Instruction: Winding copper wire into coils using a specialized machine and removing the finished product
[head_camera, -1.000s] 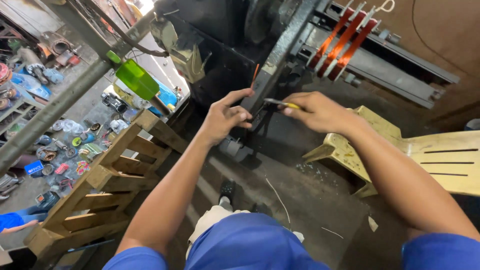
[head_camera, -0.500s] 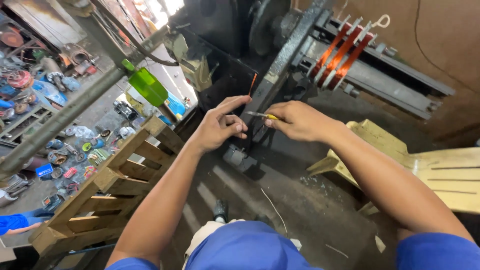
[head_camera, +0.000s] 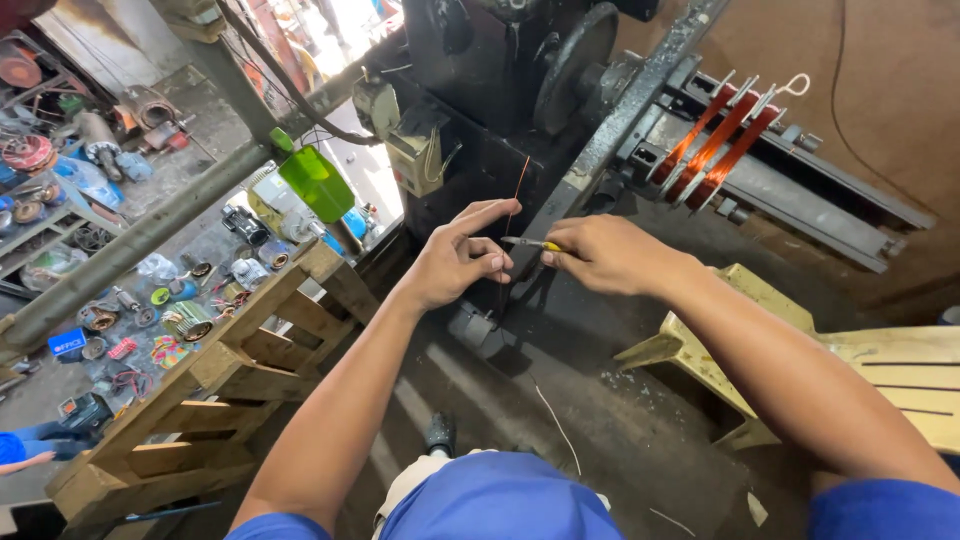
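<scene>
My left hand (head_camera: 458, 255) pinches a thin copper wire (head_camera: 517, 182) that runs up toward the dark winding machine (head_camera: 510, 80). My right hand (head_camera: 600, 255) grips a small yellow-handled pliers (head_camera: 528, 243), whose metal tip points left and meets the wire between my two hands. Both hands hover in front of the machine's slanted metal arm (head_camera: 640, 95). Copper coils (head_camera: 715, 140) sit wound on a frame at the upper right.
A wooden pallet (head_camera: 215, 370) leans at the left. A pale yellow plastic chair (head_camera: 880, 370) stands at the right. A green bottle (head_camera: 315, 180) and many motor parts (head_camera: 120, 290) lie on the floor at the left. A grey pipe (head_camera: 130, 245) slants across there.
The view has shifted a little, and my hands have drawn closer together on the wire. The pliers tip now meets the wire at my left fingertips.
</scene>
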